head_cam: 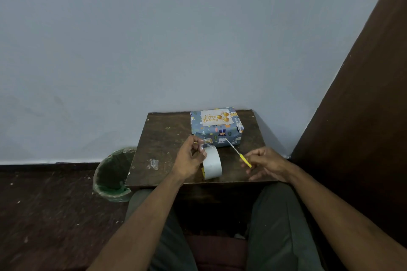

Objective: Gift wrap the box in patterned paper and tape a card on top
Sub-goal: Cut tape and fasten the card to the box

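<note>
Sitting at the far right part of the small dark brown wooden worktop (167, 138), close to the pale blue wall (154, 39), the rectangular box wrapped in blue patterned paper (217, 132) is seen with a white "Happy Birthday" card with gold balloons (214, 117) lying flat on its top face. A wide roll of clear tape (212, 163) stands on its edge near the front of the worktop, just before the box. The left hand (190, 159) is held above and beside this roll, and its grip is pressed together on a short strip of clear tape (203, 144) that is pulled up from the roll. The right hand (265, 164) is held to the right of the roll, and its fingers are closed on the yellow handle of a thin small cutter (239, 153), whose metal blade points up and left toward the front face of the box; whether the tip touches the paper cannot be told. A crumpled piece of clear tape (154, 164) lies on the worktop left of the left hand. On the dark floor (44, 215) at the left of the worktop, a round green waste bin with a plastic liner (112, 176) is placed. The forearms are seen over legs in dark green trousers (279, 226).
</note>
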